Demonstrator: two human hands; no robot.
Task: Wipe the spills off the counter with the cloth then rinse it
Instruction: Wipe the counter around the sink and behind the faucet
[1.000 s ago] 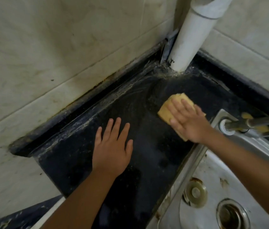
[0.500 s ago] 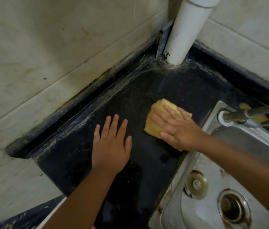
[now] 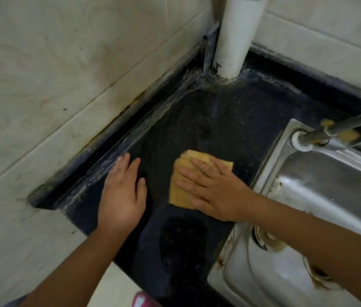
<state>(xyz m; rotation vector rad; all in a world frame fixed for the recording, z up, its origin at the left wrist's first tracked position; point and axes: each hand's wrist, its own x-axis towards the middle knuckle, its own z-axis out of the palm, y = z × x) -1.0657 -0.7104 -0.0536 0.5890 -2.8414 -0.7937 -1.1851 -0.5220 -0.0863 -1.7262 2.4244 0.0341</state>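
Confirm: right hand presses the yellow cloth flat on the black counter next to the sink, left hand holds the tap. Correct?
Not quite. In the head view the left hand is not on the tap; it rests flat on the black counter, fingers straight, left of the cloth. The rest holds: the right hand presses the yellow cloth flat on the counter beside the sink.
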